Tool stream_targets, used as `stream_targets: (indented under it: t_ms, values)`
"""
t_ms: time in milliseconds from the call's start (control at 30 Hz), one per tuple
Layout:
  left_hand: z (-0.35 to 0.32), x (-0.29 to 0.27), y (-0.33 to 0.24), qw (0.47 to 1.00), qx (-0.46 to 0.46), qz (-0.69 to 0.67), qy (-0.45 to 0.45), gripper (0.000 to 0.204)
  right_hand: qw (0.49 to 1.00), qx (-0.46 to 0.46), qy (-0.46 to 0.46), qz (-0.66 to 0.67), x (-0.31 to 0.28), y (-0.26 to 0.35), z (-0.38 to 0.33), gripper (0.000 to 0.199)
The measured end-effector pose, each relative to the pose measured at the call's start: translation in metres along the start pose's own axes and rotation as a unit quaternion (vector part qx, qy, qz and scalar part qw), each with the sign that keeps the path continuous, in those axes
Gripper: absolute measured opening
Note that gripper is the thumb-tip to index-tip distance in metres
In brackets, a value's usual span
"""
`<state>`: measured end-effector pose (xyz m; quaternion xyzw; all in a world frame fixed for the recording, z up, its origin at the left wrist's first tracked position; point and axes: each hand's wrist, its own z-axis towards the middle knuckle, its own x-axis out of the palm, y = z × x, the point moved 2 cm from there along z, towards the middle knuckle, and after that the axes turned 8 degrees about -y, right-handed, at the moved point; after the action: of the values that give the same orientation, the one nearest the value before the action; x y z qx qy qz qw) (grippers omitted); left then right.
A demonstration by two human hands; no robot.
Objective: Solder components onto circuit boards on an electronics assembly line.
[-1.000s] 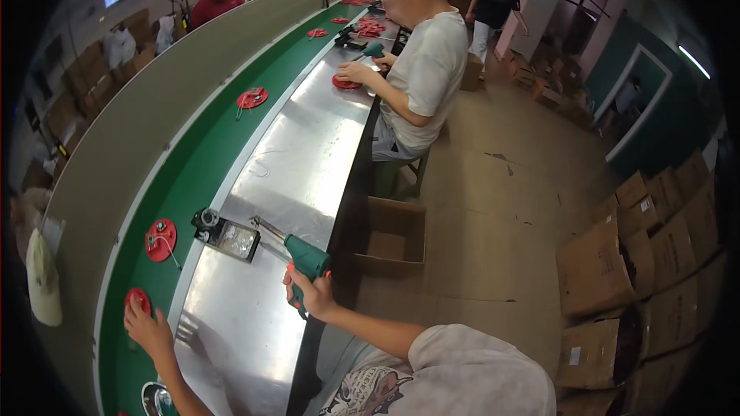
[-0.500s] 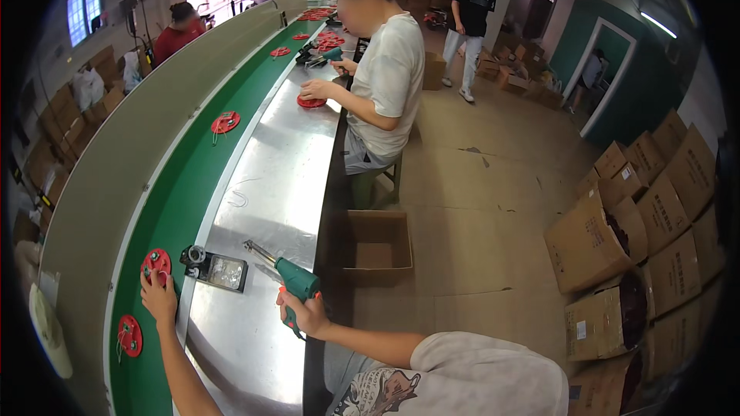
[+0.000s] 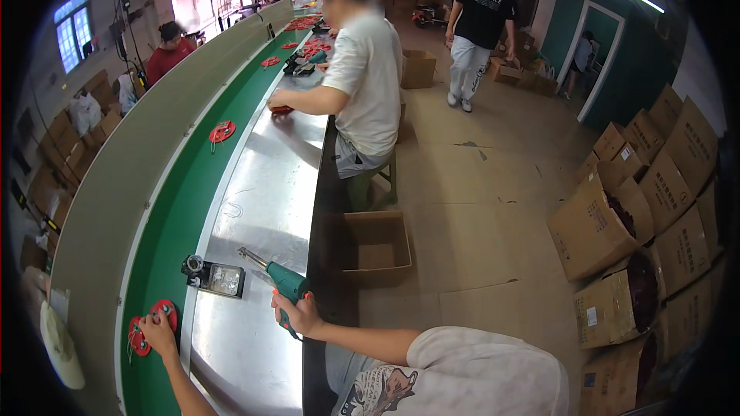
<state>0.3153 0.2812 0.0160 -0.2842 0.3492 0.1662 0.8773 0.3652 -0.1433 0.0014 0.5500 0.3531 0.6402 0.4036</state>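
Observation:
My left hand (image 3: 159,336) is over the green conveyor belt, its fingers closed on a red round disc (image 3: 166,313) with small parts and wire on it. A second red disc (image 3: 138,337) lies right beside it, partly covered by my fingers. My right hand (image 3: 301,316) grips a green soldering gun (image 3: 288,283) by its handle. The gun's metal tip points up and left over the steel worktop (image 3: 270,185). Left of that tip stands a black soldering stand (image 3: 218,277) with a shallow metal tray.
Another red disc (image 3: 222,132) lies farther along the belt (image 3: 185,192). A co-worker in a white shirt (image 3: 368,81) sits up the bench, hands at a red piece. An open carton (image 3: 378,243) stands on the floor beside the bench; stacked cartons (image 3: 601,223) line the right.
My left hand has drawn the red disc nearer along the belt, up against the other disc. The co-worker's arm has shifted toward the belt. A person in black has walked closer.

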Motion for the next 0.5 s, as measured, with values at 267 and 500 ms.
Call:
stream_targets:
  t_ms: [267, 500]
  values:
    - [-0.072, -0.109, -0.011, 0.996, 0.080, -0.011, -0.048, 0.034, 0.996, 0.072, -0.015, 0.054, 0.002, -0.023, -0.012, 0.008]
    - [-0.193, -0.168, -0.099, 0.993, 0.078, 0.013, 0.083, 0.024, 0.980, 0.140, -0.140, 0.032, -0.011, 0.008, 0.000, 0.021]
